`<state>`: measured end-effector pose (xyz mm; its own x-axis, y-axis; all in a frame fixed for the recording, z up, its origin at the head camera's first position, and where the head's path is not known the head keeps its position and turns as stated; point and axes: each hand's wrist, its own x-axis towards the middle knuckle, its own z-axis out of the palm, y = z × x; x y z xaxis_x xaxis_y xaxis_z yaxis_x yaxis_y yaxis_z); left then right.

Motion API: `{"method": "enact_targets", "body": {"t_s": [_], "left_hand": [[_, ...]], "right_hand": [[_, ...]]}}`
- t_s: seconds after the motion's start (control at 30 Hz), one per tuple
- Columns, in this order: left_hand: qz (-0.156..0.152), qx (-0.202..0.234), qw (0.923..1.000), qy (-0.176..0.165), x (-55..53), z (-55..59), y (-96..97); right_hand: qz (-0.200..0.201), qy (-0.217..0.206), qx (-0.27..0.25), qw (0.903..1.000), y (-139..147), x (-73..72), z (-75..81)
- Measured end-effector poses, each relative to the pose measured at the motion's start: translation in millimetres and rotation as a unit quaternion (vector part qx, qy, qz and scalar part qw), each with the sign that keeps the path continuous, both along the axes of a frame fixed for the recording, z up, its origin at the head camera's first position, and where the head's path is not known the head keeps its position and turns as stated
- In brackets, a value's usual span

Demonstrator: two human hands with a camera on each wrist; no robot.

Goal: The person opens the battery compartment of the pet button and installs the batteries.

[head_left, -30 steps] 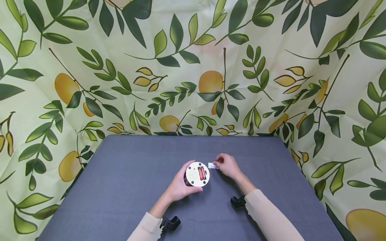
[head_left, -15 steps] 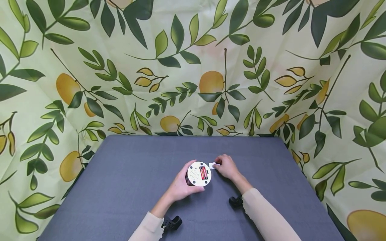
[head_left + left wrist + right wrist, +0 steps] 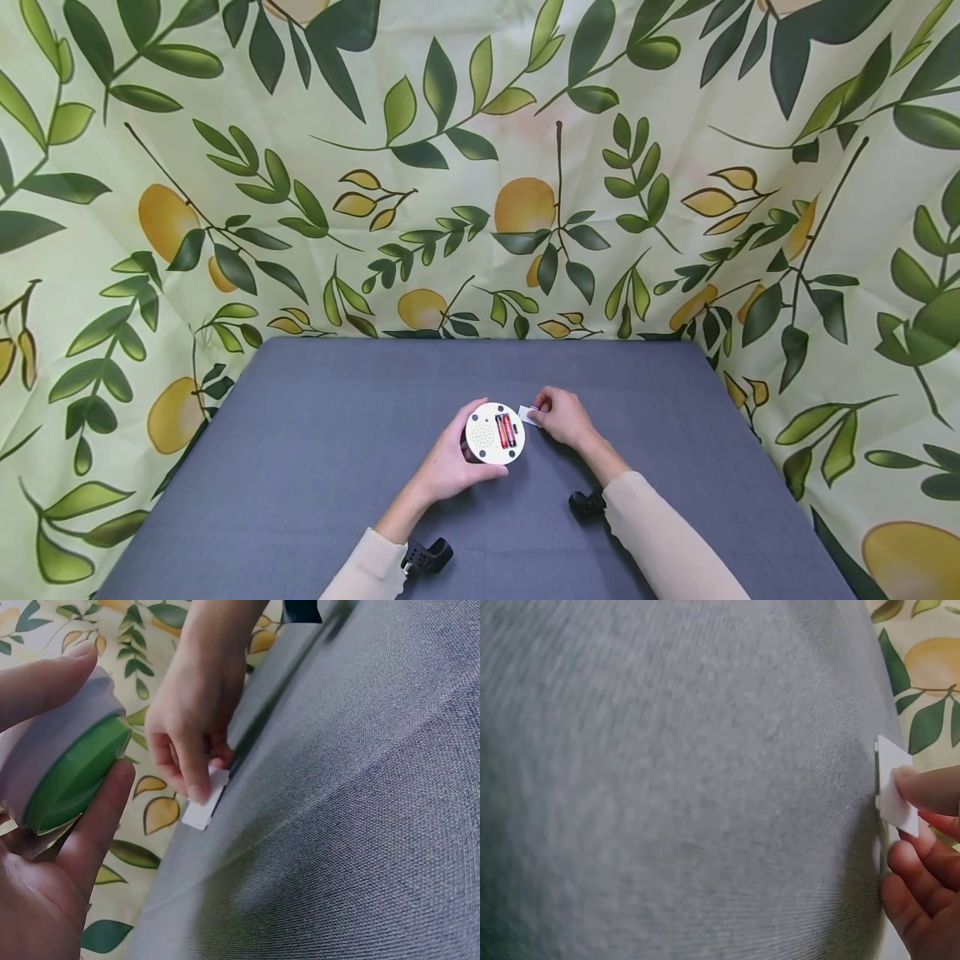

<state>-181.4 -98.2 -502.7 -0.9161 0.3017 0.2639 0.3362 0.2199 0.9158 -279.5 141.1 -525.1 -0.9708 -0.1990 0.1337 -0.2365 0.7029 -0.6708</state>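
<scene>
My left hand [image 3: 447,468] grips a round device [image 3: 480,435] by its sides, with its white base turned up toward the head camera. In the base is an uncovered compartment with two red batteries [image 3: 506,431] lying side by side; small dark feet and a patch of holes surround it. The left wrist view shows a green band [image 3: 79,776] around the pale body. Right beside the device, my right hand [image 3: 564,415] pinches a small white battery cover [image 3: 527,415] between thumb and fingers. Small tabs [image 3: 877,801] stick out along the cover's edge in the right wrist view.
A grey cloth-covered table [image 3: 360,417] lies beneath both hands. Behind and at the sides hangs a fabric backdrop [image 3: 465,183] printed with leaves and fruit. Black wrist mounts [image 3: 427,556] stick out from both forearms, low over the table.
The right hand has brought the battery cover slightly closer to the device and tilted it. The left hand keeps its grip on the device, which has shifted slightly to the right.
</scene>
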Motion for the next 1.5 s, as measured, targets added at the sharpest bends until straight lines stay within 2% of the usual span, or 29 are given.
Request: {"method": "enact_targets", "body": {"t_s": [0.17, 0.3, 0.57, 0.77, 0.93, 1.07, 1.3, 1.4, 1.5], "left_hand": [[-0.001, -0.005, 1.0, 0.002, -0.7, -1.0, -0.3], [0.002, -0.005, 0.9999, -0.009, -0.3, -0.6, -0.2], [0.004, -0.008, 0.9998, -0.016, -0.9, -0.7, 0.4], [-0.001, -0.001, 0.9998, -0.019, -0.9, -1.1, -0.1], [-0.001, 0.0, 0.9998, -0.02, -0.8, -0.8, -0.1], [-0.005, 0.006, 0.9998, -0.02, -0.8, -1.2, -0.1], [-0.004, 0.006, 0.9999, -0.008, -0.2, -1.1, -0.1], [-0.003, 0.011, 0.9999, -0.009, -0.5, -0.2, 0.2], [-0.001, 0.013, 0.9998, -0.016, -1.3, 0.4, 0.9]], "right_hand": [[-0.011, -0.014, -0.04, 0.9991, 0, 2.5, -0.6], [-0.015, -0.017, -0.064, 0.9977, 1, 3.8, -1.4], [0.013, 0.016, -0.103, 0.9945, 4, 9.3, -2.2], [0.001, -0.047, -0.128, 0.9907, 3, 10.3, 0.8], [-0.001, -0.087, -0.183, 0.9792, 3, 12.1, 5.0], [0.005, -0.098, -0.237, 0.9665, 4, 15.6, 9.6], [-0.008, -0.114, -0.306, 0.9451, 6, 24.4, 20.4], [-0.004, -0.112, -0.322, 0.9401, 7, 28.7, 25.8], [-0.001, -0.11, -0.323, 0.9398, 7, 33.9, 31.7]]}}
